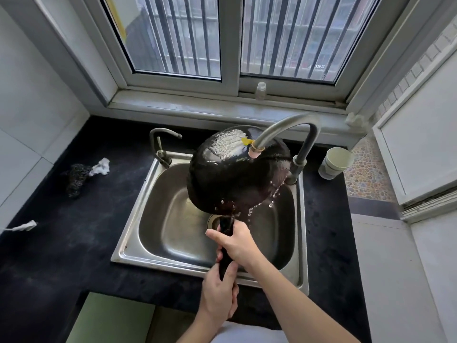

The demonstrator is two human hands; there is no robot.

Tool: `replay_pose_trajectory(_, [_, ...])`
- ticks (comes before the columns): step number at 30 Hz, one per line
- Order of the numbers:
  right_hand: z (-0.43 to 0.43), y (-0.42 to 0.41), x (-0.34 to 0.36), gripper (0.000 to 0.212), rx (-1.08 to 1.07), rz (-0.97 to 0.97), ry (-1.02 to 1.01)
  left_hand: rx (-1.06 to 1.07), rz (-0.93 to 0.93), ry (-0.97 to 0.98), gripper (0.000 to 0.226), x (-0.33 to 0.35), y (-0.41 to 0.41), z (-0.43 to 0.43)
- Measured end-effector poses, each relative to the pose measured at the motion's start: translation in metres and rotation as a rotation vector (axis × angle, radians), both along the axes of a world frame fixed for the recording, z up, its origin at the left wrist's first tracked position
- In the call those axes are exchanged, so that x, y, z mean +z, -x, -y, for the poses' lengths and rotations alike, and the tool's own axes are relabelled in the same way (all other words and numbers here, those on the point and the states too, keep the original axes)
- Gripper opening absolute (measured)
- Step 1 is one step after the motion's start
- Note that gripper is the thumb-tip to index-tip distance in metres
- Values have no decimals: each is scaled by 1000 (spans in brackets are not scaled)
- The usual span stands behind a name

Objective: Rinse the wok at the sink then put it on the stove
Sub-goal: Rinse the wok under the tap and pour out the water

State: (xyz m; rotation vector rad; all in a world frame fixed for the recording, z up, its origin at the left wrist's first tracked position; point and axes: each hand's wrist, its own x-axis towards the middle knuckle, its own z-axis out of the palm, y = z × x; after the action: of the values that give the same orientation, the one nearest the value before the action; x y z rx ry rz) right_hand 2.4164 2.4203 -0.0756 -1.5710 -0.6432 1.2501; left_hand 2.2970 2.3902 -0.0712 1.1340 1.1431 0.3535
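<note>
As water runs, wok upturned, wet, dripping

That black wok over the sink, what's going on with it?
A person is rinsing the wok. Both hands grip its long handle, the right hand nearer the bowl, the left hand at the end. The wok is turned bottom up under the tall faucet, and water runs off it into the steel sink. No stove is in view.

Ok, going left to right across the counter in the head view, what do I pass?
White plug → dark scrubber → crumpled white tissue → small faucet → wok held bottom-up over the sink → paper cups.
</note>
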Motion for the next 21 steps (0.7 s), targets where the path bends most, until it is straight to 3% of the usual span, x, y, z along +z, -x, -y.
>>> replay_pose_trajectory(9, [2,-8,8,29,65,171,44,-24,85,34,28,-4,-6,3])
replay_pose_trajectory(21, [15,-27,8,24,90,244,44,-87,153,89,28,-17,-23,11])
